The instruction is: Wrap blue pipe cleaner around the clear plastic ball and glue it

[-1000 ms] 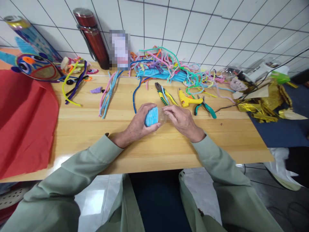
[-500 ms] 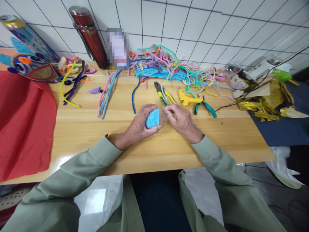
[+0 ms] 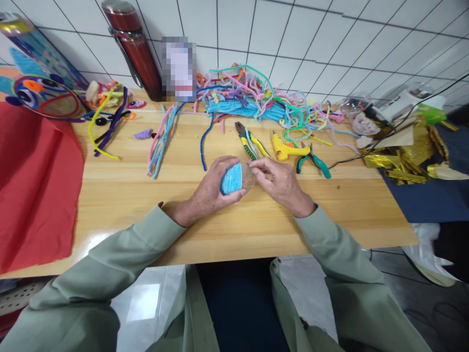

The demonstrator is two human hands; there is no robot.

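Wrapped round a clear rounded plastic piece [image 3: 248,177], my left hand [image 3: 210,188] holds it above the table. Bright blue pipe cleaner [image 3: 231,180] covers its left part in close rows, while the right part is bare and see-through. My right hand [image 3: 280,183] is closed in a pinch at the bare end, thumb and forefinger together. Whatever lies between those fingertips is too small to make out. Just beyond the hands lie yellow-and-green pliers [image 3: 246,142], a yellow glue gun [image 3: 287,148] and small teal-handled pliers [image 3: 318,164].
Along the wall runs a tangled heap of coloured pipe cleaners [image 3: 249,105]. A red thermos [image 3: 137,54] stands back left, near a decorated can [image 3: 40,51]. Red cloth [image 3: 36,186] covers the left side. Gold foil [image 3: 414,151] and a black cord [image 3: 361,155] are at right.
My right hand has shifted slightly right, its fingertips still at the bare end. The left hand keeps its hold on the plastic piece, nearly unmoved. The view has tilted a little.
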